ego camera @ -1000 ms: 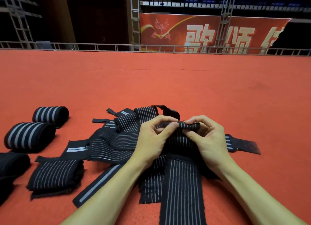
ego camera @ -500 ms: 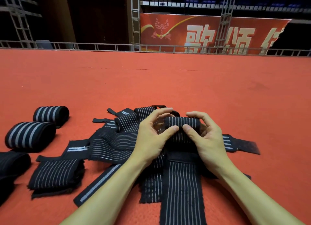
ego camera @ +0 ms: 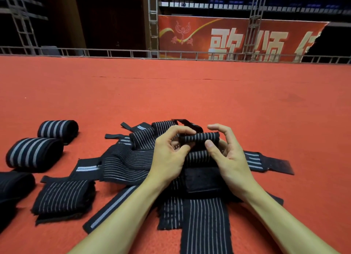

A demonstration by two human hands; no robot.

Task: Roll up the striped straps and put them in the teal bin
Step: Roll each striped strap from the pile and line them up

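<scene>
While the strap (ego camera: 206, 227) lies flat toward me on the red carpet (ego camera: 209, 101), I work its far end into a small roll (ego camera: 199, 137), held up just above the pile (ego camera: 133, 158) of loose straps so nothing else catches in the turn. My left hand (ego camera: 171, 156) pinches the roll's left end between thumb and forefinger; my right hand (ego camera: 228, 155) presses its thumb against the front of the roll, the other fingers curved loosely over the top, not quite clamped. Judgement: this split keeps the coil tight on one side and free to turn on the other. A plain black patch (ego camera: 203, 179), probably the fastening, sits just below the roll on the same strap; most of the length is not yet wound.

Left of the pile, one strap lies folded (ego camera: 62, 198). Beyond it, two finished rolls (ego camera: 36, 155) rest apart on the carpet, likely staged for the bin. Another dark bundle (ego camera: 13, 185) sits at the left edge. No teal bin is in view.
</scene>
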